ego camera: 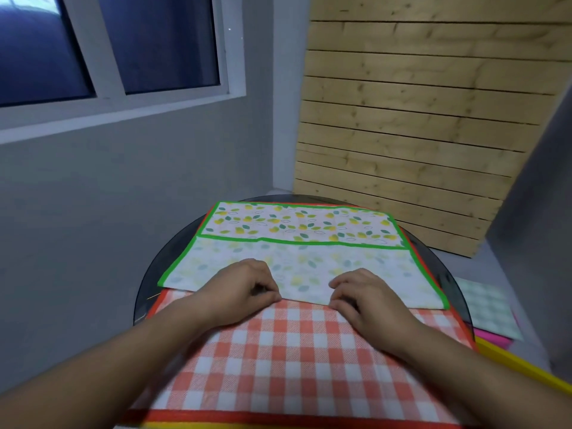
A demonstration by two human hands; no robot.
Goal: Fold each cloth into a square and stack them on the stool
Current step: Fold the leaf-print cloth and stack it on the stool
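A white cloth with a lemon-and-leaf print and green border (303,243) lies partly folded on top of a red-and-white checked cloth (278,360). Its near flap is turned over, pale side up. Both cloths cover a round dark glass table (173,252). My left hand (238,289) and my right hand (365,298) sit side by side at the folded near edge of the green-bordered cloth. Their fingers are curled and pinch that fold. A yellow edge of another cloth (278,426) peeks out at the bottom.
To the right, lower down, lie a pale green checked cloth (489,308), something pink (492,339) and a yellow strip (520,366). A wooden slat panel (418,134) stands behind the table. A grey wall with a window (108,57) is on the left.
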